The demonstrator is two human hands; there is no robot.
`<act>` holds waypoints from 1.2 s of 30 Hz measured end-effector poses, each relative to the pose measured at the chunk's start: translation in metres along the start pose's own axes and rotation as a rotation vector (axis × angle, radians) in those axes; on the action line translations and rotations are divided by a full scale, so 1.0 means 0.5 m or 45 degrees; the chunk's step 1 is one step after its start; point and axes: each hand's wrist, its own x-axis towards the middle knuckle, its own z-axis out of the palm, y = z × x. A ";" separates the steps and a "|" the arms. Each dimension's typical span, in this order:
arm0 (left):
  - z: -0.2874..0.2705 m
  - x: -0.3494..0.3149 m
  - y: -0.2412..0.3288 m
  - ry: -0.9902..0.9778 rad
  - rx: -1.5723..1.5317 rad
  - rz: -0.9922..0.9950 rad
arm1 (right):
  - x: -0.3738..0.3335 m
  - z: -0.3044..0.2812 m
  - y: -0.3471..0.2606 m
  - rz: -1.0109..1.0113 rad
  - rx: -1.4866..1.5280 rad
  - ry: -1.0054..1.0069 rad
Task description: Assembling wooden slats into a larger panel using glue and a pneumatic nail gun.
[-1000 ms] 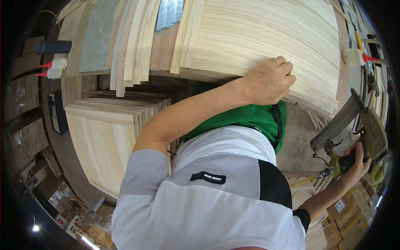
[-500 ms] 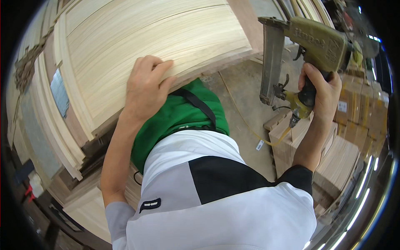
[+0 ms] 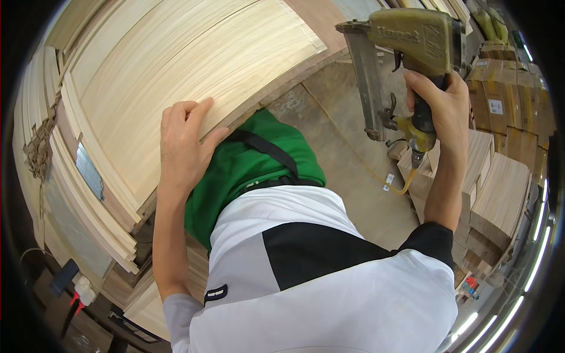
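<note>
Here, right hand (image 3: 444, 109) grips seemingly metal nailer (image 3: 412, 40).

Lettering (image 3: 398, 34) on nailer (image 3: 415, 53), label (image 3: 495, 106) on carton (image 3: 498, 90)

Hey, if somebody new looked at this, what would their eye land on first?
Likely the olive nail gun at upper right, gripped upright in the right hand, a yellow hose at its handle's foot. Next, the pale wood panel filling the upper left, with the left hand at its near edge. Then the bright green garment near the middle.
</note>
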 end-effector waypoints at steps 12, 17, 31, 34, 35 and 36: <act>0.166 0.178 0.098 0.185 -0.010 0.322 | 0.020 0.011 0.002 -0.063 -0.242 -0.085; 0.178 0.183 0.092 0.211 -0.013 0.337 | 0.038 0.016 0.007 -0.112 -0.365 -0.165; 0.188 0.183 0.089 0.274 -0.119 0.325 | 0.061 0.037 -0.028 -0.110 -0.456 -0.302; 0.187 0.181 0.088 0.269 -0.141 0.318 | 0.068 0.041 -0.031 -0.110 -0.487 -0.331; 0.188 0.180 0.088 0.261 -0.153 0.307 | 0.070 0.043 -0.032 -0.105 -0.519 -0.343; 0.189 0.180 0.087 0.261 -0.154 0.304 | 0.071 0.045 -0.033 -0.105 -0.521 -0.345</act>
